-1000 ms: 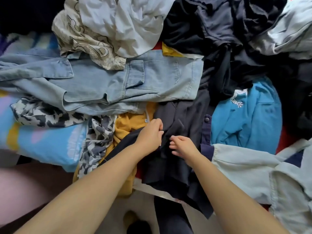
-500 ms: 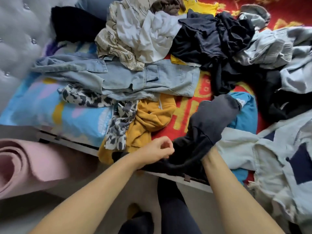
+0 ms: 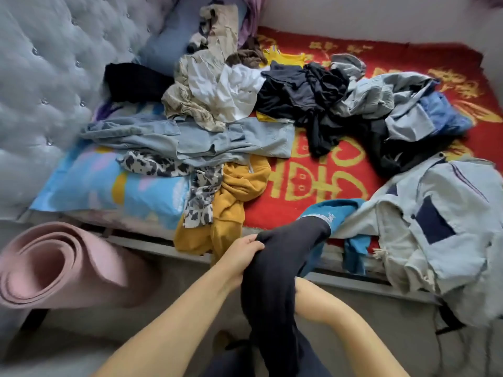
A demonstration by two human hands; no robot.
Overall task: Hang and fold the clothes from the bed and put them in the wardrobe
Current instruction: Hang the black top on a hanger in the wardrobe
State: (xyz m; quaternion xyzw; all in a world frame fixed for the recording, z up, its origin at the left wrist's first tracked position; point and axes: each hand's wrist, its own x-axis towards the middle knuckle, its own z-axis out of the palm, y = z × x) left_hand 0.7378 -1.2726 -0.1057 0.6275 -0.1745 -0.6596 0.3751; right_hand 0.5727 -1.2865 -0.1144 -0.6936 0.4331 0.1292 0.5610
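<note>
Nearest, the left hand (image 3: 246, 250) grips a dark garment (image 3: 275, 270) by a bunched fold, fingers curled round the cloth. The garment hangs down in front of the person, clear of the bed edge, and drapes over the right forearm; the right hand is hidden inside or under the cloth, so its grip cannot be told. To the left on the floor lies a rolled pink mat (image 3: 54, 265). On the bed edge just beyond the hands a yellow hoodie (image 3: 231, 205) spills over the side, with a black-and-white patterned piece (image 3: 200, 197) touching its left side, and a teal top (image 3: 337, 213) lies just behind the dark garment. Right of it sprawls a pale jacket (image 3: 441, 224). Farther back, light jeans (image 3: 217, 140) lie across a blue pillow (image 3: 103, 186), and behind them a white and beige heap (image 3: 217, 88) lies beside black clothes (image 3: 304, 91) on the red blanket (image 3: 313, 180).
</note>
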